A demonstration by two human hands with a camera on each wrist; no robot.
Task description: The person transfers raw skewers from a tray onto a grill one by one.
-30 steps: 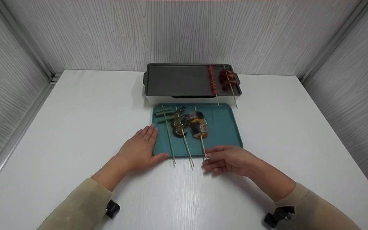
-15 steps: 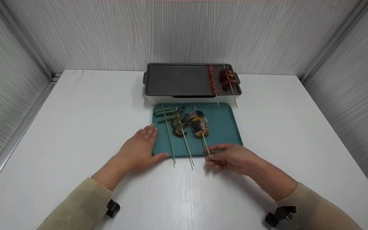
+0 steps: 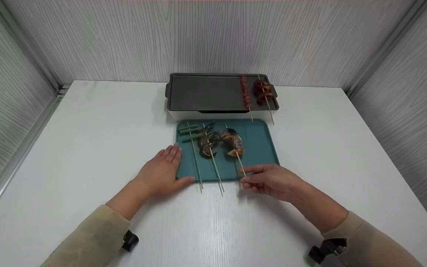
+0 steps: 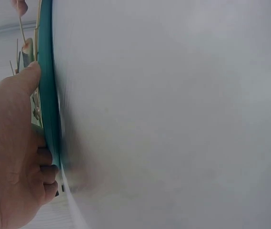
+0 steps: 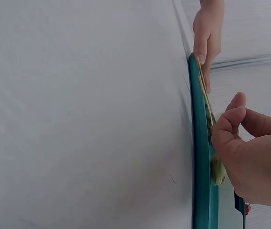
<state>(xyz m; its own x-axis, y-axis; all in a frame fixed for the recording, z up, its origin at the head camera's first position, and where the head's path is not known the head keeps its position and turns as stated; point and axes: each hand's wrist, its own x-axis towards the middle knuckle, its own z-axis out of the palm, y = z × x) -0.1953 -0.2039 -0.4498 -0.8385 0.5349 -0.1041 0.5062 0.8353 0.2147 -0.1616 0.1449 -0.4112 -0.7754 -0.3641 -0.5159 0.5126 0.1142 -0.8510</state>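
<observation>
My right hand (image 3: 271, 181) pinches the stick end of a skewer (image 3: 232, 142) threaded with dark-skinned, orange-fleshed chunks. Its lower end is tilted up a little over the front of a teal tray (image 3: 260, 144); the far end still lies over the tray. My left hand (image 3: 161, 172) rests at the tray's front left corner, fingers straight along the left side and thumb on the front rim. Left of the held skewer lie a shrimp skewer (image 3: 207, 147) and one of green vegetable pieces (image 3: 188, 130). In the right wrist view, thumb and index finger of my right hand (image 5: 254, 152) meet.
Behind the tray stands a dark griddle (image 3: 206, 92) on a white base. Across its right end lie a skewer of small red pieces (image 3: 245, 94) and one of glossy reddish-brown pieces (image 3: 262, 92), sticks jutting over the front edge. Pale wood-grain walls enclose the white table (image 3: 106, 122).
My right hand has taken the chunk skewer's stick and raised its near end, shifting slightly right and away from me. The chunks have turned and tilted. My left hand stays put.
</observation>
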